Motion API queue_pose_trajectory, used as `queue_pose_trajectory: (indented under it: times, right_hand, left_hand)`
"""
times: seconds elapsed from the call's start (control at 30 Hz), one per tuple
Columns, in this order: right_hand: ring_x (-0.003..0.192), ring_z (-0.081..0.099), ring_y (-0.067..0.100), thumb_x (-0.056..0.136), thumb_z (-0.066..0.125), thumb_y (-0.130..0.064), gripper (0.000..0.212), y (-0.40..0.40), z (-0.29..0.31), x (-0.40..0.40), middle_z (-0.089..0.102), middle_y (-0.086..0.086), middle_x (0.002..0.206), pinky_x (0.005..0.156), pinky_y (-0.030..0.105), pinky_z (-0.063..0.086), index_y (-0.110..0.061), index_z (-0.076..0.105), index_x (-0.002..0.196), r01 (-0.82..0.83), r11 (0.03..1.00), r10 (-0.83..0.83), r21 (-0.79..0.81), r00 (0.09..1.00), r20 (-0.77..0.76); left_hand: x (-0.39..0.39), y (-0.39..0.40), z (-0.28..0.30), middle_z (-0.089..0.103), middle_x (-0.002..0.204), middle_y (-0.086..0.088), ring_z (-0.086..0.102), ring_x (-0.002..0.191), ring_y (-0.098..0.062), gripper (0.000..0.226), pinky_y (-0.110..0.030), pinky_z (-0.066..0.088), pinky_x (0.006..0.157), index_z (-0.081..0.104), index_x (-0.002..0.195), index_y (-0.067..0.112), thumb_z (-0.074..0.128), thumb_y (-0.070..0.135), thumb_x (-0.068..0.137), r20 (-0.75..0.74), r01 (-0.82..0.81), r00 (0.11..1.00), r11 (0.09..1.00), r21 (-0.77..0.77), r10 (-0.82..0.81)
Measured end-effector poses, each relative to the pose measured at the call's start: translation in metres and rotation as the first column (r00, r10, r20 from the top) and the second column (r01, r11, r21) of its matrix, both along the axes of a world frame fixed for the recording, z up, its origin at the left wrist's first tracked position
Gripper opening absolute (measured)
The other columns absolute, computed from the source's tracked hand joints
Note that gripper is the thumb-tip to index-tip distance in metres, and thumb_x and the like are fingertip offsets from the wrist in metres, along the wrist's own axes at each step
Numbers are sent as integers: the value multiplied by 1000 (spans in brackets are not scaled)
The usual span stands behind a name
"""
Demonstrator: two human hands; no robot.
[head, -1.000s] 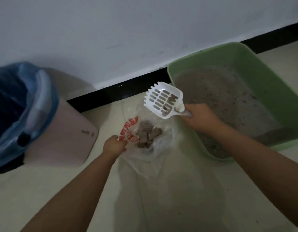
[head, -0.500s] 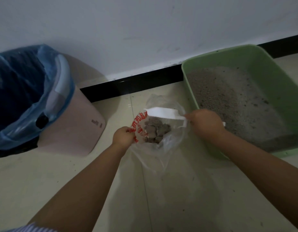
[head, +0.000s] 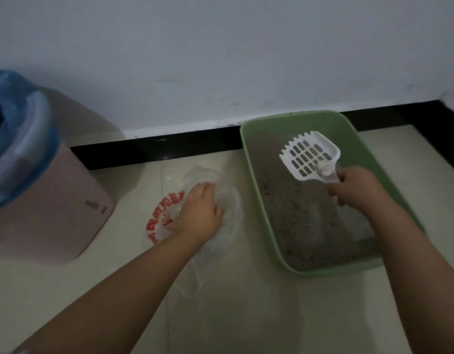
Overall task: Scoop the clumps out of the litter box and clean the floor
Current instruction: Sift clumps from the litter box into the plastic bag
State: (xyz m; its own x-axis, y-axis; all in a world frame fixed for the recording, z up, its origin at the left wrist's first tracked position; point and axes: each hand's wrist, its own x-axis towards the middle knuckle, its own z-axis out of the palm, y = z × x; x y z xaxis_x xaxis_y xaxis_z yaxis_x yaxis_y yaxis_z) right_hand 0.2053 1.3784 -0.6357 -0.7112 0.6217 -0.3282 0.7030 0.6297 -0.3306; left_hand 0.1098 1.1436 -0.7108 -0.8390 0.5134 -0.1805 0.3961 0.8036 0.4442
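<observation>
1. Your right hand (head: 358,186) had its fingers wrapped round the handle of the white scoop (head: 310,159), which hung over the far half of the green litter box (head: 249,159) with its slotted face showing and nothing in it. To do the coming pass well, you needed to drop the toothed edge in low, slide it under a clump instead of jabbing at it, then lift and give a gentle shake so loose grains fell back into the box.

2. Your left hand (head: 199,213) lay on the clear plastic bag (head: 231,200) with red print, which sat crumpled on the floor (head: 246,315) just left of the box. The fingers looked curled into the plastic, probably gripping it, though blur made that hard to confirm. You would have done well to hold its mouth open and close to the box rim, so that any carry stayed short.

3. The litter (head: 297,213) was grey and grainy, uneven, with a few darker specks near the close end that may have been clumps.

4. A pink bin (head: 55,213) with a blue liner stood well to the left, against the wall.
</observation>
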Motion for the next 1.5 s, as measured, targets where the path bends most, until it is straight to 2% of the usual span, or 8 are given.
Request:
queue_pose_trajectory:
  times: [0.07, 0.17, 0.37, 0.7, 0.8, 0.93, 1.07, 1.5]
  right_hand:
    - [46, 52, 20, 86, 53, -5, 21, 18, 7, 11, 52, 1, 32, 40, 19, 37, 2, 60, 68, 7, 1000, -9, 15, 992, 124]
    - [28, 47, 7, 89, 50, -6, 35, 34, 9, 25, 53, 2, 44, 35, 12, 36, -8, 50, 54, -18, 998, 34, -61, 961, 274]
    - [23, 43, 3, 86, 50, -5, 36, 43, -10, 38, 49, -4, 26, 48, 20, 38, -10, 52, 51, -86, 973, 191, -213, 819, 541]
    - [57, 40, 11, 95, 44, -23, 37, 5, -64, 40, 39, -4, 60, 48, 20, 26, -17, 41, 59, -84, 947, 169, -310, 951, 260]
    - [62, 43, 16, 100, 33, -25, 35, -16, -81, 21, 46, 4, 66, 48, 20, 25, -1, 58, 96, 32, 922, 38, -387, 985, 171]
    - [107, 56, 33, 97, 38, -18, 35, -21, -106, -9, 58, 24, 119, 75, 29, 40, 6, 53, 119, 86, 928, -37, -362, 989, 140]
    - [112, 56, 33, 96, 40, -12, 33, -23, -123, -38, 58, 23, 121, 89, 33, 45, 3, 51, 123, 67, 949, -37, -307, 994, 104]
    - [99, 58, 33, 95, 46, -20, 30, -17, -125, -37, 62, 24, 108, 68, 23, 30, 5, 56, 109, 123, 942, -192, -312, 960, -204]
  left_hand:
    - [7, 26, -2, 13, 156, -10, 9, 145, -21, 59, -25, 7, 117, 15, 147, 5, 38, 27, 98, 9, 108, 994, 994, -34, -107]
    - [16, 60, -7, 1, 158, -10, -1, 146, -22, 62, -31, 4, 118, 5, 149, 5, 31, 32, 100, 50, 209, 977, 973, -101, -205]
    - [28, 91, -18, -20, 156, -9, -15, 145, -20, 62, -34, -3, 118, -9, 148, 6, 24, 29, 101, 54, 225, 974, 954, -196, -218]
    - [30, 96, -26, -22, 155, -10, -17, 144, -21, 63, -30, -6, 117, -11, 147, 4, 27, 22, 100, 49, 175, 984, 979, -100, -171]
    - [30, 96, -27, -21, 155, -9, -17, 144, -20, 63, -29, -6, 117, -10, 147, 5, 28, 21, 100, 54, 162, 986, 984, -71, -158]
    - [31, 96, -28, -20, 155, -8, -17, 144, -19, 62, -28, -6, 117, -9, 148, 5, 29, 17, 99, 65, 148, 987, 989, -13, -147]
    - [31, 96, -31, -20, 155, -9, -18, 144, -19, 62, -27, -8, 116, -8, 147, 4, 28, 16, 99, 51, 148, 988, 989, -8, -147]
    - [33, 95, -33, -17, 156, -8, -15, 145, -19, 61, -26, -7, 116, -6, 147, 3, 29, 16, 99, 23, 137, 990, 991, 0, -137]
